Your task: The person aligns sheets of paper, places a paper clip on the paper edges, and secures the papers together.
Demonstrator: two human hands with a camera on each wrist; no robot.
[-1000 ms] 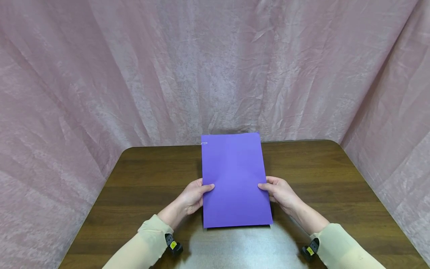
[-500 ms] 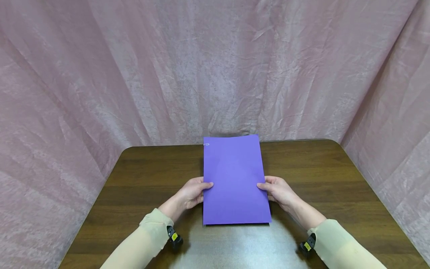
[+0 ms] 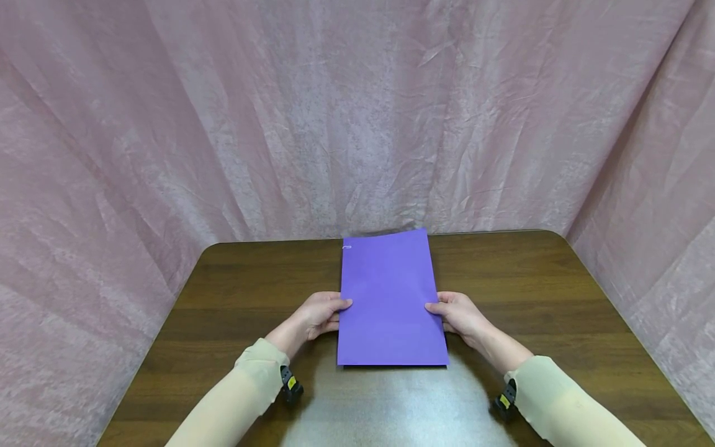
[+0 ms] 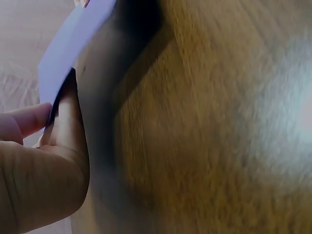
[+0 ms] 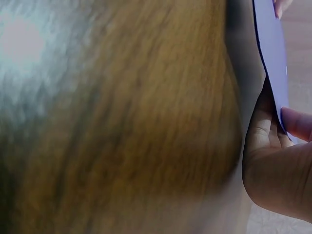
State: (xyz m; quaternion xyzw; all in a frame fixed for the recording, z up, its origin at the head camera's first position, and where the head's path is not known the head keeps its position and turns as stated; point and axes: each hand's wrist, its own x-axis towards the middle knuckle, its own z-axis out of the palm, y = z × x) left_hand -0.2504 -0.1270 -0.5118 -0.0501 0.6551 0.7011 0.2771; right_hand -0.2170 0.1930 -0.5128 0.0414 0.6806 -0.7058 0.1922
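Both hands hold a purple sheet (image 3: 388, 298) by its long sides, above the middle of the table; whether it is one sheet or several cannot be told. A pale paper clip (image 3: 347, 247) sits on its far left edge. At the left side, my left hand (image 3: 319, 315) has its thumb on top and its fingers beneath. My right hand (image 3: 462, 316) pinches the opposite side in the same way. The wrist views show the purple sheet (image 4: 73, 46) raised off the wood, with the fingers (image 5: 263, 126) of the right hand under it.
The brown wooden table (image 3: 251, 292) has rounded far corners and a bright glare near its front. Pink curtains (image 3: 357, 124) hang behind it and at both sides. Each wrist wears a small black camera (image 3: 291, 385).
The purple sheet has sunk and tilted flatter, its far edge coming down and its near edge shifting away from me. Both hands have moved slightly inward with it, keeping their hold.
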